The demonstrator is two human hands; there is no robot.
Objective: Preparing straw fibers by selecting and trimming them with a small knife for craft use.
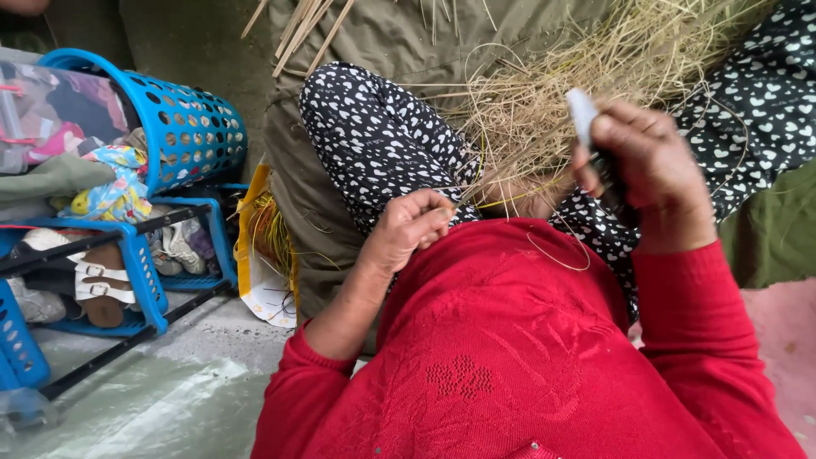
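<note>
Clearly the straw (544,110) is the loose part of this scene: a tangled heap of dry strands lying across the lap, on the spotted trousers (374,136), between the two hands. The left hand (408,228) is curled almost shut just above the red sweater (510,340), pinching what looks like a thin strand or two; the strand itself is too fine to follow back into the heap. The right hand (650,174) is closed around a dark tool (586,127) with a pale tip, held up beside the straw. I judge the main risk to be slippage: such thin strands could slide out of the left pinch or snap if pulled against the tangle, and loose ends could catch on the sweater's knit. If the tool carries an edge, it sits near the left fingers, so a slip could nick them. Much is hidden. The tool's working end is blurred and mostly covered by fingers, so its kind is unclear. The sweater blocks the lower lap. The heap runs past the top edge. To the left, a blue basket (191,127) and a shoe rack (136,263) are cut off.
</note>
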